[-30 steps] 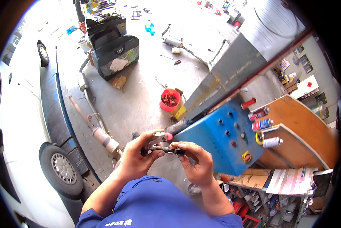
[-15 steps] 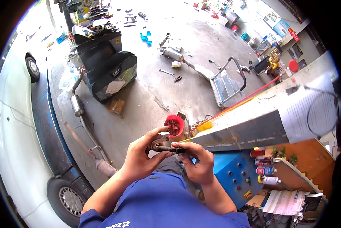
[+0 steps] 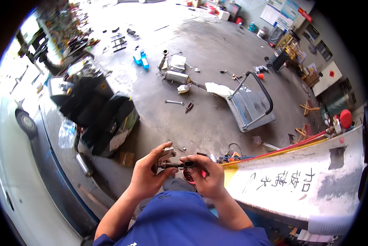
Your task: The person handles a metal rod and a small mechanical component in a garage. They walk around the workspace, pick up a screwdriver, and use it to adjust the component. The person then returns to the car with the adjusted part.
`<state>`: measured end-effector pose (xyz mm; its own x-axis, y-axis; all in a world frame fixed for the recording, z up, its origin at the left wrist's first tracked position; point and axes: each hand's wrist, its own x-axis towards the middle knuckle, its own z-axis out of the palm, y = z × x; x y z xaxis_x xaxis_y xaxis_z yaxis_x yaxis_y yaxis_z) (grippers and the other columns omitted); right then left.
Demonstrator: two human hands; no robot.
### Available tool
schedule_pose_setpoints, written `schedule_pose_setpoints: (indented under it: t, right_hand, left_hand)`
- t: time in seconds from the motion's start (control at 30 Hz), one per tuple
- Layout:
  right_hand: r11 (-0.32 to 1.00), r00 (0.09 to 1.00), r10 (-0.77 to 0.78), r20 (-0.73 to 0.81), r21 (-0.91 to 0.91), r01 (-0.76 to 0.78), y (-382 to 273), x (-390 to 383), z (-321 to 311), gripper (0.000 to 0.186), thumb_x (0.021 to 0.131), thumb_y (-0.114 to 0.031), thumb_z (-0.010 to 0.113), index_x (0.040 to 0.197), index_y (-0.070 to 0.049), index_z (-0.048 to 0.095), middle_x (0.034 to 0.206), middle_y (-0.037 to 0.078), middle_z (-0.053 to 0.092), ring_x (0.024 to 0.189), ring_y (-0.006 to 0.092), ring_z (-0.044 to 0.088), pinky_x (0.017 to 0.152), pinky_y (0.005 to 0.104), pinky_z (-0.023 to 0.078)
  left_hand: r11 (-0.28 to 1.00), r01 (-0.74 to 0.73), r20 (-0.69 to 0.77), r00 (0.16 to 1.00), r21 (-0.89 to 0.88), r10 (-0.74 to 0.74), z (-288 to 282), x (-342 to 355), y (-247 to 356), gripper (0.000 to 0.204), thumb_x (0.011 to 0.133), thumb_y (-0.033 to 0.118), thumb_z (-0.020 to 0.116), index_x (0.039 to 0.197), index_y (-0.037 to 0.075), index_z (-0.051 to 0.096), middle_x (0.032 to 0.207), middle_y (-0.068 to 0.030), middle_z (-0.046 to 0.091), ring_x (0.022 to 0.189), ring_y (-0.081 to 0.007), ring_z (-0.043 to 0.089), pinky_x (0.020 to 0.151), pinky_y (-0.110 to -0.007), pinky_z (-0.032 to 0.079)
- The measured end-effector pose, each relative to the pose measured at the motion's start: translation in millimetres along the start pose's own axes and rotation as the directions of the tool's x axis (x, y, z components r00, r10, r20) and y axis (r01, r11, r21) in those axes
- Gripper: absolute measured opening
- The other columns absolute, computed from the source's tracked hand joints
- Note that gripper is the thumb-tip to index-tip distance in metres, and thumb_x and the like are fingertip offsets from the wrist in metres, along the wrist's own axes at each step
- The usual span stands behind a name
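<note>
1. Clearly, the change lies round the hands: over the last second the outlook has swung, bringing the platform trolley (image 3: pixel 253 108) fully into view and taking the spray cans out of it. Whether the head or whole body turned, I cannot tell.
2. Meanwhile the hold looks much the same. The left hand (image 3: pixel 148 172) pinches a greyish metal bracket (image 3: pixel 166 158), its fingers above and thumb below.
3. The right hand (image 3: pixel 208 176) grips, between thumb and fingertips, the black end piece (image 3: pixel 188 164) of a dark rod (image 3: pixel 170 165) that spans the gap between the hands. How rod and bracket join is too small to tell.
4. The bracket and rod are up in front of the blue shirt (image 3: pixel 167 217), clear of the floor. The red bucket (image 3: pixel 186 175), seen just beyond the hands half a second ago, is now mostly hidden behind them.
5. For the work, I judge this a change of facing rather than of handling: both ends remain held, and nothing appears to have been pulled free or set down.
</note>
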<state>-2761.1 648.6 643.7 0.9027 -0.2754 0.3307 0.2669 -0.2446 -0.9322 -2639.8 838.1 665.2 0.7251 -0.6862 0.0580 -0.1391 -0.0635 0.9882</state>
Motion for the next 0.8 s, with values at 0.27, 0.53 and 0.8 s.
schedule_pose_setpoints:
  t: [0.27, 0.53, 0.8]
  right_hand:
    - [0.976, 0.968, 0.045, -0.247, 0.219, 0.01, 63.1, 188.8, -93.9, 0.031, 0.111, -0.004, 0.058, 0.14, 0.001, 0.051, 0.125, 0.023, 0.072, 0.112, 0.029, 0.076, 0.097, 0.0425, 0.064]
    - [0.791, 0.846, 0.439, -0.303, 0.577, -0.204, 147.8, 352.3, -156.2, 0.053, 0.11, -0.016, 0.065, 0.158, -0.006, 0.044, 0.119, 0.021, 0.075, 0.095, 0.0247, 0.08, 0.081, 0.0374, 0.068]
    - [0.828, 0.736, 0.472, -0.485, 0.53, -0.182, 224.1, 484.9, -243.6, 0.047, 0.109, -0.014, 0.066, 0.153, -0.006, 0.051, 0.12, 0.016, 0.072, 0.095, 0.0202, 0.075, 0.081, 0.034, 0.063]
  left_hand:
    - [0.996, -0.01, -0.114, 0.993, -0.084, 0.0, -40.6, 212.6, -20.2, 0.064, 0.094, -0.013, 0.069, 0.155, 0.001, 0.053, 0.119, -0.0046, 0.066, 0.106, -0.0106, 0.064, 0.097, -0.027, 0.054]
    - [0.982, -0.018, 0.041, 0.999, -0.186, 0.026, -58.4, 432.4, -60.2, 0.055, 0.1, -0.01, 0.061, 0.154, -0.006, 0.05, 0.149, -0.0112, 0.056, 0.116, -0.0132, 0.062, 0.105, -0.031, 0.05]
    - [0.959, 0.048, 0.296, 0.954, -0.281, 0.038, -32.6, 694.9, -68.7, 0.05, 0.105, 0.003, 0.067, 0.154, 0.0, 0.052, 0.115, -0.0025, 0.066, 0.1, -0.008, 0.059, 0.089, -0.023, 0.048]
